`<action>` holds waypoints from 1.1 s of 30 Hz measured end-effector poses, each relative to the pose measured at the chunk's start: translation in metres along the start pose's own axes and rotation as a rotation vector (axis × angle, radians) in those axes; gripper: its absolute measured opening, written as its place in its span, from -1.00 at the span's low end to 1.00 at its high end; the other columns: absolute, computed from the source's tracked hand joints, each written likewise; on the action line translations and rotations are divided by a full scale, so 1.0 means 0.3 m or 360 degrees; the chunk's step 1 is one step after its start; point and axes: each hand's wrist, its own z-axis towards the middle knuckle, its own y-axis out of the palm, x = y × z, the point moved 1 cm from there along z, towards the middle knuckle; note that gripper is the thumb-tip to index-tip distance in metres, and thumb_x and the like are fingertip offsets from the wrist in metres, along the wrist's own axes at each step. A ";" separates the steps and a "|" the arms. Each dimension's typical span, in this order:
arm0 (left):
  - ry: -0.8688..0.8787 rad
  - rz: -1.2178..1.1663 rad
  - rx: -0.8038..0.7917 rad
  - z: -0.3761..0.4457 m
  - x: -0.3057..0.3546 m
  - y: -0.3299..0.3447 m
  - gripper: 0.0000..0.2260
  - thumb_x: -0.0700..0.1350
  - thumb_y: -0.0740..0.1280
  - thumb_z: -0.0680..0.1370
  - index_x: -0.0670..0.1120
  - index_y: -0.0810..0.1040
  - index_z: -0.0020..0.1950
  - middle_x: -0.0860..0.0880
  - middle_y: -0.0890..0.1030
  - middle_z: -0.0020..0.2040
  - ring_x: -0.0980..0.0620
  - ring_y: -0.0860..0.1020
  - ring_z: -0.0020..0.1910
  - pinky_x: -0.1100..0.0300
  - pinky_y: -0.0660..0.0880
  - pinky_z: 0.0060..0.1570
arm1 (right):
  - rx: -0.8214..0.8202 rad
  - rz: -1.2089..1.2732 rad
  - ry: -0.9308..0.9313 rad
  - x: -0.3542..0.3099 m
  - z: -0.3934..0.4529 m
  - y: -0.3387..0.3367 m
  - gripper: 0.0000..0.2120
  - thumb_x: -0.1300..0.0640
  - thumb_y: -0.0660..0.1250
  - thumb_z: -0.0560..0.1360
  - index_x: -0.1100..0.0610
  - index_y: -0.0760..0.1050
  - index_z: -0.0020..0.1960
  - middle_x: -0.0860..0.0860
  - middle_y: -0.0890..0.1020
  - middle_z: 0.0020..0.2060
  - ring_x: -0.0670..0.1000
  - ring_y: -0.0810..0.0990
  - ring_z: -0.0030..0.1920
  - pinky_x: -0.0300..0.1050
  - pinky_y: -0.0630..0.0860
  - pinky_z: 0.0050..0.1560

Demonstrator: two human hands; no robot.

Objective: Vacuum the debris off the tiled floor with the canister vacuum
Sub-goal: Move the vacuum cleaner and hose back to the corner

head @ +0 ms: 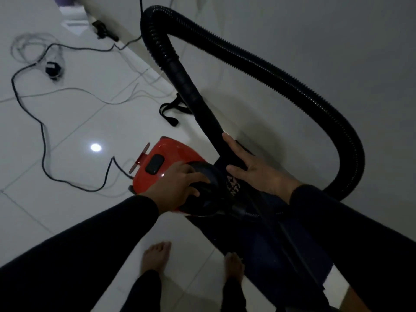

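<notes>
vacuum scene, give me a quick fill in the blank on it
1. The vacuum body is ____ in colour.
2. The left hand grips the vacuum's black ____.
3. The right hand rests on the rigid ____ below the hose.
4. The person's feet are ____.

Missing words: red; handle; tube; bare

The canister vacuum (166, 158) is showing a bright red shell with a black switch (154, 165), and its ribbed hose (292, 82) and smooth wand (198, 95) are showing black. The tiled floor (74, 122) is gleaming glossy white with thin grey grout lines, and a black power cord (42, 131) and pale grey cables (67, 90) are trailing over it. The sleeves (90, 239) are showing black.
</notes>
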 end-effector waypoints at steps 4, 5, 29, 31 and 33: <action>0.0013 0.0121 0.0034 0.119 -0.026 0.127 -0.67 -0.15 0.41 0.41 -0.03 0.61 0.17 -0.19 0.63 0.00 -0.21 0.54 0.00 -0.01 0.48 -0.01 | -0.0223 0.0062 -0.0068 0.172 0.082 -0.037 -0.36 0.20 0.17 0.65 -0.44 -0.10 0.31 -0.55 0.03 0.28 -0.70 0.13 0.17 -0.69 0.15 0.12; -0.0004 0.0136 0.0051 0.141 -0.033 0.167 -0.70 -0.11 0.37 0.43 -0.02 0.61 0.16 -0.18 0.63 -0.02 -0.20 0.54 -0.02 0.03 0.47 -0.02 | -0.0272 0.0088 -0.0060 0.218 0.097 -0.043 -0.35 0.22 0.17 0.65 -0.43 -0.09 0.32 -0.54 0.06 0.28 -0.69 0.18 0.16 -0.67 0.20 0.10; -0.0847 -0.0576 0.0924 0.131 -0.083 0.644 -0.53 -0.23 0.40 0.47 0.02 0.46 0.36 -0.04 0.30 0.48 0.21 0.18 0.38 0.72 0.00 0.18 | -0.0411 -0.0207 -0.0283 0.701 0.206 0.068 -0.31 0.18 0.19 0.64 -0.36 -0.18 0.40 -0.40 -0.02 0.40 -0.41 0.02 0.41 -0.62 0.03 0.31; -0.0838 -0.0561 0.0817 0.127 -0.072 0.633 -0.49 -0.20 0.38 0.50 0.04 0.37 0.42 -0.05 0.22 0.52 0.12 0.14 0.47 0.54 -0.02 0.30 | -0.0408 -0.0260 -0.0251 0.702 0.198 0.064 -0.29 0.19 0.21 0.63 -0.37 -0.18 0.40 -0.35 0.00 0.44 -0.38 0.03 0.42 -0.62 0.03 0.31; -0.0867 -0.0518 0.0685 0.127 -0.069 0.627 -0.43 -0.18 0.36 0.53 0.04 0.24 0.49 -0.08 0.13 0.55 -0.01 0.09 0.52 0.35 -0.02 0.35 | -0.0392 -0.0354 -0.0227 0.699 0.190 0.064 -0.26 0.19 0.23 0.62 -0.37 -0.18 0.42 -0.23 0.09 0.48 -0.25 0.12 0.47 -0.53 0.08 0.35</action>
